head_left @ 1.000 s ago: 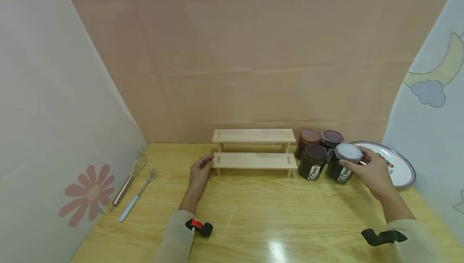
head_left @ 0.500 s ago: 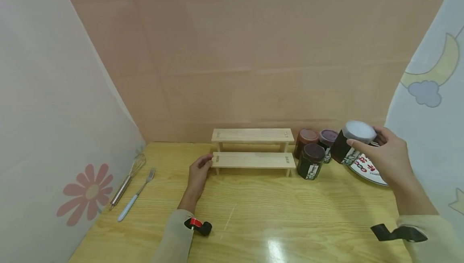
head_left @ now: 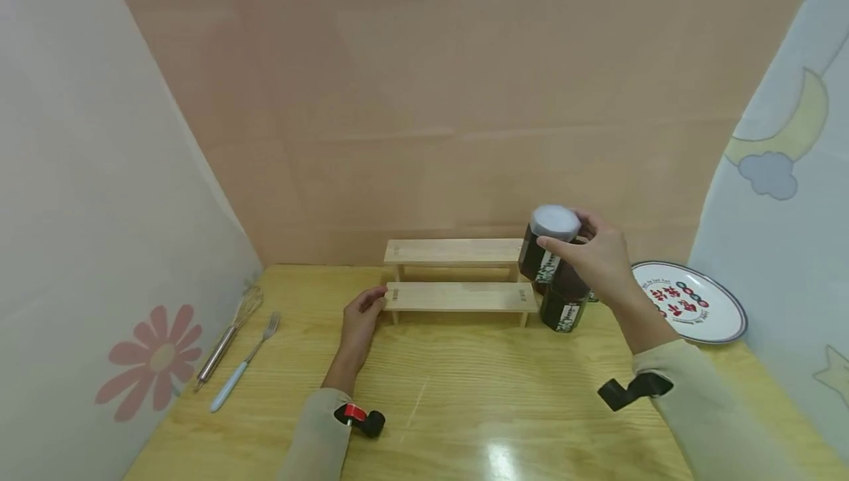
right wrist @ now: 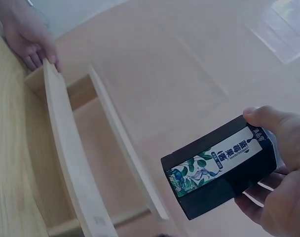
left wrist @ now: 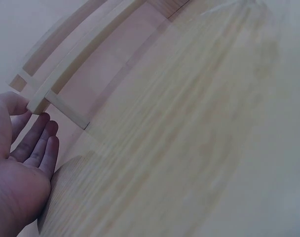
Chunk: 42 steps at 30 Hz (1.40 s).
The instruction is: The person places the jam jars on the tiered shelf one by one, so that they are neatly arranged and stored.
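We hold the white-lidded jar (head_left: 547, 244) in our right hand (head_left: 600, 256), fingers curled round it, above the two-tier wooden rack (head_left: 458, 278) at the table's back edge. Both tiers are bare; other jars (head_left: 564, 304) stand beside its right end. Our left hand (head_left: 361, 317), fingers relaxed, touches the rack's left end.

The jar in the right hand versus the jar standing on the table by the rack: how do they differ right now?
The held jar has a pale grey lid; the standing jar shows a dark one. The held jar is off the table, gripped by the right hand near the wooden rack's upper step; the standing jar rests on the table beside the lower step, partly hidden by that hand. Both are dark with a white label.
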Tool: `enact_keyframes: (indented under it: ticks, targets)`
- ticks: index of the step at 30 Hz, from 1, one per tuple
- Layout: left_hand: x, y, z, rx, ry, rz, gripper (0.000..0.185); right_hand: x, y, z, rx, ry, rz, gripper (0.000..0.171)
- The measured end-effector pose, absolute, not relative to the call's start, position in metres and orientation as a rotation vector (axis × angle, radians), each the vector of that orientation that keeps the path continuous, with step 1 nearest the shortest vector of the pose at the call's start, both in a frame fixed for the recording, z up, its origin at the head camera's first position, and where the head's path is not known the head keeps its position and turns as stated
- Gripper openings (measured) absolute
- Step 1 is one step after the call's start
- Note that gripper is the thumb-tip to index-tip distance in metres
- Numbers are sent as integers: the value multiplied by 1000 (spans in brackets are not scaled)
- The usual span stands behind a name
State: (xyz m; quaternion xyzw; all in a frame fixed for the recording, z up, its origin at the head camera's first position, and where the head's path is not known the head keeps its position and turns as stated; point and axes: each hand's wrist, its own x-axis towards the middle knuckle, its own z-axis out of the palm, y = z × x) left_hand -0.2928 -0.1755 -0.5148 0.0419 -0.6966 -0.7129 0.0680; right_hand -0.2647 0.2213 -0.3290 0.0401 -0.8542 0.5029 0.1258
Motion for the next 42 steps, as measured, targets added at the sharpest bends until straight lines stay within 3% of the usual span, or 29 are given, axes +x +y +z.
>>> enact_keyframes:
  ticks: [9, 21, 32, 42]
  targets:
    - [-290, -172, -512, 130, -2093, -2148, 28, -296, 160, -333, 121, -2482, 1585, 93]
    - [-288, -174, -510, 147, -2101, -2144, 30, -331, 80, -336, 202, -2382, 1729, 79]
    - [-287, -166, -511, 143, -2078, -2162, 30, -347, 54, -348, 224, -2352, 1723, 71]
    - [-287, -165, -510, 139, -2088, -2157, 32, -358, 47, -357, 236, -2357, 1682, 75]
